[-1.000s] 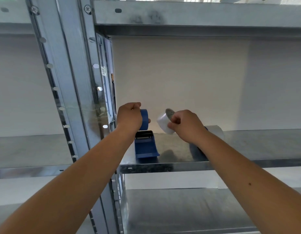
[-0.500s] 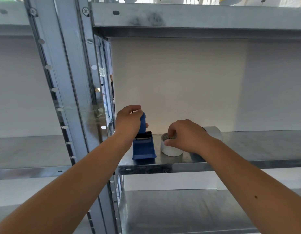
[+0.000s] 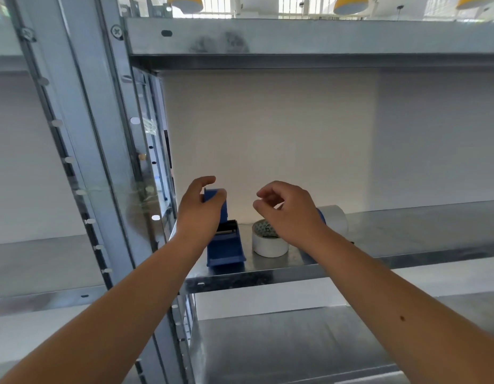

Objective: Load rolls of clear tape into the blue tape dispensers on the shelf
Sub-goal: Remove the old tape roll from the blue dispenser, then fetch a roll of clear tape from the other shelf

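A blue tape dispenser (image 3: pixel 226 249) stands on the metal shelf (image 3: pixel 423 234) near its left post. My left hand (image 3: pixel 198 212) grips the dispenser's raised upper part. A white roll of tape (image 3: pixel 269 245) lies flat on the shelf just right of the dispenser. My right hand (image 3: pixel 290 212) hovers above that roll, fingers loosely curled and apart, holding nothing. Behind my right wrist a second tape roll (image 3: pixel 334 217) shows, with a sliver of blue next to it; most of that object is hidden by my arm.
The shelf's left upright post (image 3: pixel 102 162) stands close to my left arm. An upper shelf (image 3: pixel 295 37) lies overhead and a lower shelf (image 3: pixel 295 345) below. A white wall closes the back. Bare metal extends to the right of the rolls.
My right hand carried the white roll down, set it flat on the shelf, then let go and lifted off it. My left hand stayed on the dispenser's top.
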Demonstrator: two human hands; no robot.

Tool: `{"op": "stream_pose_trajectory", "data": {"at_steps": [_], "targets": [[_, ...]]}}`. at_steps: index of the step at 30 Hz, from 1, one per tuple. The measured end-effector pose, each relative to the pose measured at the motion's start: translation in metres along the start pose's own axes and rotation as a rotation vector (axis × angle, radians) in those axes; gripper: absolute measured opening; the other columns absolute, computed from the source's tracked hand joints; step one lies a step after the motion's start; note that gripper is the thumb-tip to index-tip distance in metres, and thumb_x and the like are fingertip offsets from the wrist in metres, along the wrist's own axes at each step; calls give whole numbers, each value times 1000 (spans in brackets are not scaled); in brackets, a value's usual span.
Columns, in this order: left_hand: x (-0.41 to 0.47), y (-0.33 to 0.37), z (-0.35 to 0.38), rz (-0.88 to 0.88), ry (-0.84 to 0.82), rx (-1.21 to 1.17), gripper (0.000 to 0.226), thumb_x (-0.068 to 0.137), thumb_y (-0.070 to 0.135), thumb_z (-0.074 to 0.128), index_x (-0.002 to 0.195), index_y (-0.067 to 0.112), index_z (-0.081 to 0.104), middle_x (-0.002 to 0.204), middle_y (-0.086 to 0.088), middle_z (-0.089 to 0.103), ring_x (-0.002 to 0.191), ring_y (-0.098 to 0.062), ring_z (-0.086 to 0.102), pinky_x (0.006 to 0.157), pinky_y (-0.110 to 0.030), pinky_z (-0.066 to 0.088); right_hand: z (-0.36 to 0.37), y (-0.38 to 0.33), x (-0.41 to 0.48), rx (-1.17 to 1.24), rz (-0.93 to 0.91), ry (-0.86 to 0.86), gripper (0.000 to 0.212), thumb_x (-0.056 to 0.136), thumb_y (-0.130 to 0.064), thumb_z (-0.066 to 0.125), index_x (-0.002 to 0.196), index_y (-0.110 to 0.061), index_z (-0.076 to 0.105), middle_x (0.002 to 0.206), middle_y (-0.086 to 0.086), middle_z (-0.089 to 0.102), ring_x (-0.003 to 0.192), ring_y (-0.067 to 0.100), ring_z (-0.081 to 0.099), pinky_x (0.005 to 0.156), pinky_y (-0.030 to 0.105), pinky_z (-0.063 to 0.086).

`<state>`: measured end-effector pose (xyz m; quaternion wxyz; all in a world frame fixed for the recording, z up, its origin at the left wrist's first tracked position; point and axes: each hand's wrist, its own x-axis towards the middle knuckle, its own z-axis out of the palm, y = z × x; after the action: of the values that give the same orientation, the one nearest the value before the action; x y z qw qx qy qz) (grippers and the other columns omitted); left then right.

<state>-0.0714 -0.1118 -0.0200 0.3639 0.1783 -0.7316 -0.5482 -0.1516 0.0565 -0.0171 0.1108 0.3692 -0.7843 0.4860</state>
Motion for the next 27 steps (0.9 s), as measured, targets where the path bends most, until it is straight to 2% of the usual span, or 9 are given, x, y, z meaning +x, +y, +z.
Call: {"op": "stream_pose_trajectory", "data": {"at_steps": [2,4,7,10,13,15,21,24,27], "targets": [[-4,-4,0,43,28,40,39,102,31,59,139,37,47,100,13,56,87,-5,59,66,-23,53,-2,-3,-2,53,18,23,23,93,-30,71,114,-23,70,92,-9,72,87,6,66,73,19,47],[-8,-7,1,64,81,78,42,101,31,61,139,38,44,103,5,58,90,-8,60,63,-19,46,-3,-5,-4,89,34,35,26,93,-30,70,119,-24,67,94,-7,72,89,7,67,72,17,46],[-13,-12,2,130,176,158,43,94,33,69,128,45,46,124,2,49,106,-16,54,86,-31,52,-3,-6,-6,118,41,72,28,94,-30,70,121,-24,66,98,-8,71,92,5,67,72,14,45],[-25,-10,5,355,208,210,41,90,34,71,112,54,43,123,11,46,116,-13,47,105,-47,48,-4,-9,-9,144,23,124,24,96,-33,66,118,-23,68,104,-11,72,97,3,65,76,16,46],[-36,-2,12,625,89,171,32,92,39,62,120,48,49,123,13,50,121,-15,51,108,-44,45,-5,-13,-14,207,-29,156,19,100,-32,62,113,-23,71,109,-11,72,102,5,64,82,23,47],[-40,5,21,707,-15,144,37,96,40,57,132,42,49,133,12,51,129,-14,49,111,-36,41,-7,-16,-19,248,-57,179,27,99,-36,59,123,-26,67,119,-11,70,111,6,63,90,26,48],[-59,24,56,596,-172,-110,52,101,50,48,150,37,39,148,30,43,138,-5,47,114,-33,42,-25,-21,-42,298,-64,285,48,96,-50,47,144,-44,44,151,-13,53,134,3,51,112,27,41],[-72,32,76,582,-281,-184,53,101,51,45,152,37,36,154,26,41,141,-3,45,119,-37,40,-42,-14,-57,276,-49,358,44,99,-49,46,143,-49,42,157,-15,48,140,2,48,119,37,39],[-91,40,98,583,-412,-258,54,100,52,45,152,36,36,158,21,40,145,-1,41,121,-32,35,-61,-5,-78,224,-7,459,41,100,-51,44,141,-55,41,159,-20,44,141,-2,44,122,42,36]]}}
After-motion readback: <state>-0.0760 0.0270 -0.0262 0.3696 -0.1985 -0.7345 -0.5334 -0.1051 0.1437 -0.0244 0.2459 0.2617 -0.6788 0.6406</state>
